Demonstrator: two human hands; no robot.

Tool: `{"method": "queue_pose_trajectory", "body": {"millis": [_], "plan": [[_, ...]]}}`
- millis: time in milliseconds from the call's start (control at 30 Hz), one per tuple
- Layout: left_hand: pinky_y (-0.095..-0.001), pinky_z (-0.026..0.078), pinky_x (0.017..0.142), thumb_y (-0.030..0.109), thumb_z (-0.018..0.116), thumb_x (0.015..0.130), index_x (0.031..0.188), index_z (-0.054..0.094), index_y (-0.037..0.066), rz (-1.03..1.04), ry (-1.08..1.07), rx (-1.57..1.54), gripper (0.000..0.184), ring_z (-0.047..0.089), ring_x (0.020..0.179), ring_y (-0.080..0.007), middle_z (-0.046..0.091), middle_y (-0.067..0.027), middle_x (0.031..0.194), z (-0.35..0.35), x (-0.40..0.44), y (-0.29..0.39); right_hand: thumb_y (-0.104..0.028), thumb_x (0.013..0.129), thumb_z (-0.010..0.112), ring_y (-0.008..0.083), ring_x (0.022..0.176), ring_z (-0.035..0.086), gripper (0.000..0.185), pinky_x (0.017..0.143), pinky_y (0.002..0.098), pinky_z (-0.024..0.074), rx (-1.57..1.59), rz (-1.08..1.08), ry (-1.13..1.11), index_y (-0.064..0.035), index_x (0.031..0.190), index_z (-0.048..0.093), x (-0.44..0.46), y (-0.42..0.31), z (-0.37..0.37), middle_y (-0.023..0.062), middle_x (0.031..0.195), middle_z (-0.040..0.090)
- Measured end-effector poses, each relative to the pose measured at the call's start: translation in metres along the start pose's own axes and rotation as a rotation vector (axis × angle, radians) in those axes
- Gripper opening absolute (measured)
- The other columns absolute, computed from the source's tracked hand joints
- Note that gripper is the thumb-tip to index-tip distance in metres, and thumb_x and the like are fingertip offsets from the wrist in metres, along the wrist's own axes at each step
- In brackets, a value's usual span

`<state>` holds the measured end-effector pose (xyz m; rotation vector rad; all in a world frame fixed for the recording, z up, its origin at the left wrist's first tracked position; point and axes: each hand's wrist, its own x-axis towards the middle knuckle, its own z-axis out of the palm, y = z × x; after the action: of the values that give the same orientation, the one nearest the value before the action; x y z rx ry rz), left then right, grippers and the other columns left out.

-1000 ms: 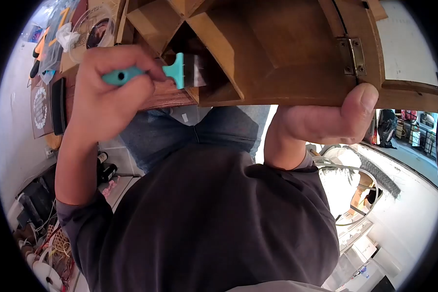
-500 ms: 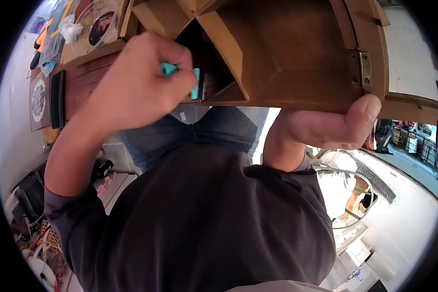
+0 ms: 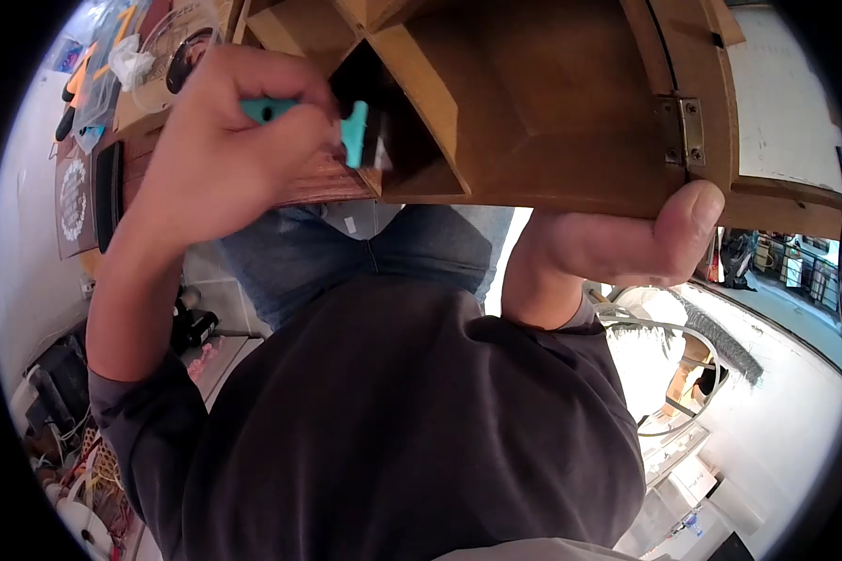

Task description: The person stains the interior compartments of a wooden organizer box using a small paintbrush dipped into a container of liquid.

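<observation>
My left hand (image 3: 243,140) is closed around the handle of a small teal scraper (image 3: 354,136). The tool has a T-shaped head, and a thin, pale blade edge faces the wooden box. That head is beside the near left corner of the box (image 3: 571,173), by a dark triangular compartment (image 3: 393,122). Whether the blade touches the wood, I cannot tell. At the box's near right edge, my right hand (image 3: 627,243) grips from below, thumb up along the side near a metal hinge (image 3: 690,131). Its other fingers are partly hidden under the box.
A reddish wooden tabletop (image 3: 323,182) lies under the box. Left of it are a clear plastic tub (image 3: 150,89), a crumpled white tissue (image 3: 129,64) and a dark flat bar (image 3: 109,192). Orange-handled tools (image 3: 79,75) lie further back.
My left hand has moved left with the scraper, pulling its head away from the compartment's corner. The box has shifted slightly left; my right hand keeps its hold.
</observation>
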<state>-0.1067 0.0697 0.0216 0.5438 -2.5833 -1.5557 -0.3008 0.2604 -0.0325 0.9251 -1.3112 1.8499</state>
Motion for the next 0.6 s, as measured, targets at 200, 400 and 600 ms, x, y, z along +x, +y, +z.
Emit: {"method": "queue_pose_trajectory", "body": {"millis": [200, 400, 600], "plan": [[-0.0291, 0.051, 0.074, 0.007, 0.058, 0.086, 0.084, 0.069, -0.004, 0.433, 0.077, 0.405, 0.016, 0.066, 0.080, -0.0158, 0.071, -0.0087, 0.082, -0.005, -0.001, -0.007, -0.028, 0.087, 0.054, 0.0208, 0.079, 0.068, 0.047, 0.071, 0.0335, 0.0548, 0.128, 0.223, 0.162, 0.0147, 0.100, 0.070, 0.010, -0.025, 0.024, 0.0198, 0.093, 0.072], [-0.0302, 0.049, 0.073, 0.011, 0.058, 0.087, 0.085, 0.068, -0.006, 0.029, -0.064, 0.047, 0.019, 0.062, 0.077, -0.0145, 0.068, -0.0096, 0.076, 0.027, 0.000, 0.000, -0.027, 0.089, 0.051, 0.0181, 0.070, 0.064, 0.043, 0.063, 0.0304, 0.0510, 0.058, 0.203, 0.102, 0.0113, 0.090, 0.072, 0.011, -0.028, 0.024, 0.0167, 0.084, 0.071], [-0.0284, 0.050, 0.067, 0.006, 0.056, 0.088, 0.096, 0.069, -0.006, 0.218, 0.252, 0.181, 0.019, 0.061, 0.072, -0.0112, 0.069, -0.0067, 0.079, 0.015, -0.010, -0.004, -0.024, 0.090, 0.052, 0.0159, 0.065, 0.061, 0.039, 0.061, 0.0292, 0.0494, -0.056, 0.249, 0.125, 0.0095, 0.081, 0.071, 0.010, -0.035, 0.022, 0.0150, 0.078, 0.070]]}}
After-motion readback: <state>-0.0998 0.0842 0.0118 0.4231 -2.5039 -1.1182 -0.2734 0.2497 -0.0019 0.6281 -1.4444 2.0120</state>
